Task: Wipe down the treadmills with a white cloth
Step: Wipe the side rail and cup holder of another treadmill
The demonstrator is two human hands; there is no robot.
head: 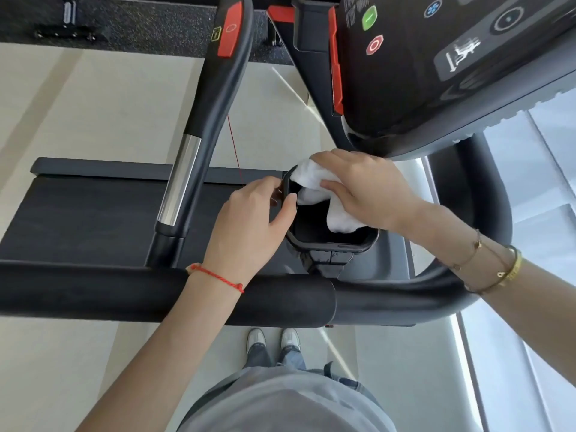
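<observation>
I stand beside a black treadmill, whose padded handlebar (156, 291) crosses the view below my hands. My right hand (367, 188) holds a bunched white cloth (314, 182) and pushes it into the black cup holder (336, 243) under the console. My left hand (252, 222) grips the cup holder's left rim, thumb on the edge and fingers curled outside it. Part of the cloth hangs down inside the holder.
The console (452, 57) with green and red buttons looms at upper right. An inner handle with a chrome sensor strip (179, 182) slants down on the left, a thin red safety cord (235, 151) beside it. The running belt (78, 213) lies at left. My shoes (274, 339) stand on pale floor.
</observation>
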